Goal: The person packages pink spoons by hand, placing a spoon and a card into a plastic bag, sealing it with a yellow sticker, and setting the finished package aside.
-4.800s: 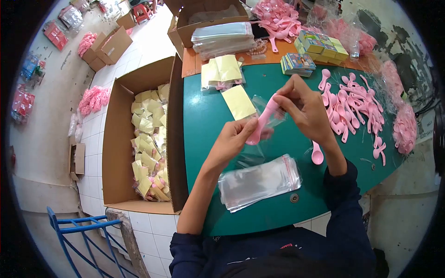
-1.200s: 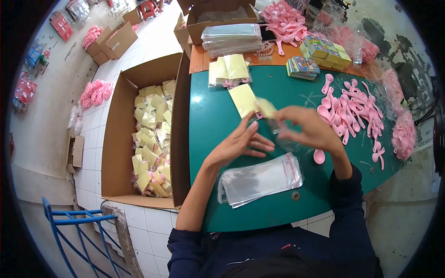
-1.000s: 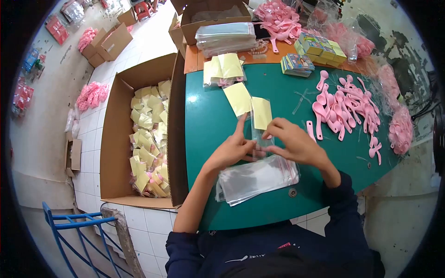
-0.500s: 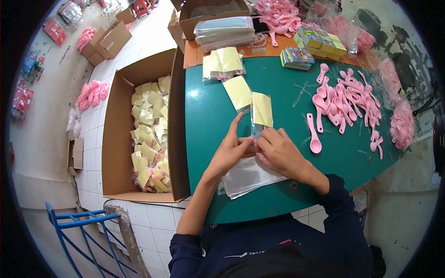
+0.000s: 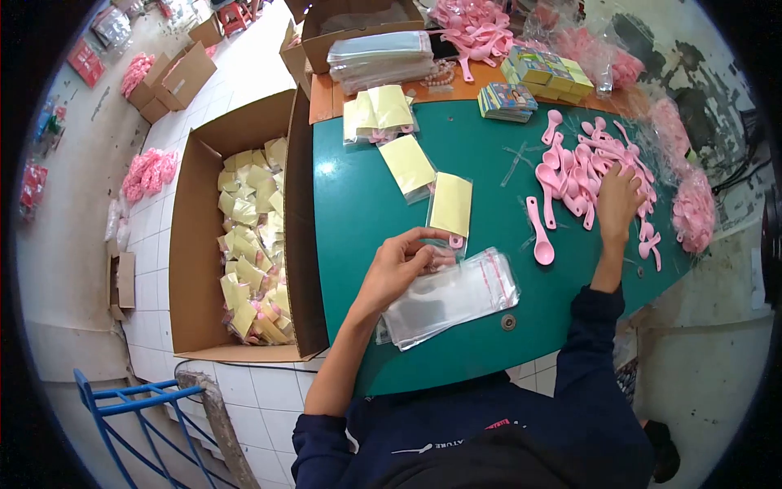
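My left hand [image 5: 397, 267] pinches the lower end of a clear plastic bag [image 5: 450, 205] with a yellow card in it. A bit of pink shows at the bag's lower end, beside my fingertips. Under that hand lies a stack of clear plastic bags [image 5: 464, 292]. My right hand [image 5: 621, 196] is over the pile of pink measuring spoons [image 5: 576, 173], its fingers slightly apart and touching spoons. One pink spoon [image 5: 541, 236] lies apart, left of the pile. Beyond my left hand sit a yellow-card packet [image 5: 407, 165] and a stack of packets [image 5: 379, 114].
A large cardboard box [image 5: 308, 244] of yellow-card packets stands left of the green table [image 5: 358, 220]. At the back are stacked plastic bags [image 5: 381, 59], small printed card stacks [image 5: 507, 103] and bagged pink spoons [image 5: 481, 28]. A blue metal frame [image 5: 138, 391] stands lower left.
My right hand has left the bag near my left hand and moved right to the spoon pile. My left hand stays at the bag. The view has shifted slightly.
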A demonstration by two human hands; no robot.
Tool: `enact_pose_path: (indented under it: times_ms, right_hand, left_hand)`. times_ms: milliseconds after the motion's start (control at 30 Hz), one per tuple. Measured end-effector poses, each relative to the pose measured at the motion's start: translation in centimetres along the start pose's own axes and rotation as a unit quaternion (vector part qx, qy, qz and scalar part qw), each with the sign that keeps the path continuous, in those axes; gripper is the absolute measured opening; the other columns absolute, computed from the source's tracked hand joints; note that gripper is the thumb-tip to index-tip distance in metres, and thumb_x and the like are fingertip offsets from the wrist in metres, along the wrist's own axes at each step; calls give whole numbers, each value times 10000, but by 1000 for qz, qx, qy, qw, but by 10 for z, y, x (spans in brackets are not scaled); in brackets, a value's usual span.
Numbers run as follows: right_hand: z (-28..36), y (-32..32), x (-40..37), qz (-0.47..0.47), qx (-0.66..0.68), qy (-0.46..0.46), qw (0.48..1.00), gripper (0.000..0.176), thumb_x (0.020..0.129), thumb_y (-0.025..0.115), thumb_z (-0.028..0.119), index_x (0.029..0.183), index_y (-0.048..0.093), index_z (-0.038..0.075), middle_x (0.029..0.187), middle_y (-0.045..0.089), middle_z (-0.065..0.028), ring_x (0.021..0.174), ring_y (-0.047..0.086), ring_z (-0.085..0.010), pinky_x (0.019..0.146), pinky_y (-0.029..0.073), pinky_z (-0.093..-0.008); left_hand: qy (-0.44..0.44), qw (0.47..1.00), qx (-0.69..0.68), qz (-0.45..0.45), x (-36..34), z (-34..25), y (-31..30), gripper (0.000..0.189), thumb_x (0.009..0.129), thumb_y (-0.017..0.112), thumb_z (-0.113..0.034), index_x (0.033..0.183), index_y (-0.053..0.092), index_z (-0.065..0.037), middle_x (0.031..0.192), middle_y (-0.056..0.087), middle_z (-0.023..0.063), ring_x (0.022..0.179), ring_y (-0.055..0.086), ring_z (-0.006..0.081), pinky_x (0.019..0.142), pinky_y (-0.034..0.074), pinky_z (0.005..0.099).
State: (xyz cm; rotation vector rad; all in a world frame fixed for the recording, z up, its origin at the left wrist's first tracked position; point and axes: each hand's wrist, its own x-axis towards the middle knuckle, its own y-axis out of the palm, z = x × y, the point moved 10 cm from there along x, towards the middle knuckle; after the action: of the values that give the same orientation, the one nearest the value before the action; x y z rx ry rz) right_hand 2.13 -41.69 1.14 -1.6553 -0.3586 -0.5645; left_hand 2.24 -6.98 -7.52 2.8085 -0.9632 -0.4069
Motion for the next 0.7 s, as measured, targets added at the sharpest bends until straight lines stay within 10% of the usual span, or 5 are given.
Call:
enact_pose_path:
  times_ms: [200,467,700]
  right_hand:
    - [218,-53,-59,222,436,-83,868,437,735,654,29,1135,479,23,1039,482,-150,895,573,-344,764,496,-404]
    - [237,-91,-90,177,527,-100,825,228,706,669,-74,894,583,21,1015,492,-115,866,604,-238,757,520,-328]
    - [237,-80,-125,227,589,-12,776,154,725,699,-22,835,598,16,1031,494,-102,872,605,-189,728,536,-290]
  left_hand:
    - [14,997,-69,-13,-23,-25,8,253,953,439,-73,1165,535,26,1017,632,118,962,626,159,839,494,260]
    - [-6,995,96,-32,-95,-20,1,328,903,452,20,1228,433,-21,979,645,144,883,658,192,777,525,274]
    - [86,968,198,-132,-113,7,2,111,813,642,5,911,592,22,895,640,74,827,638,130,717,535,257]
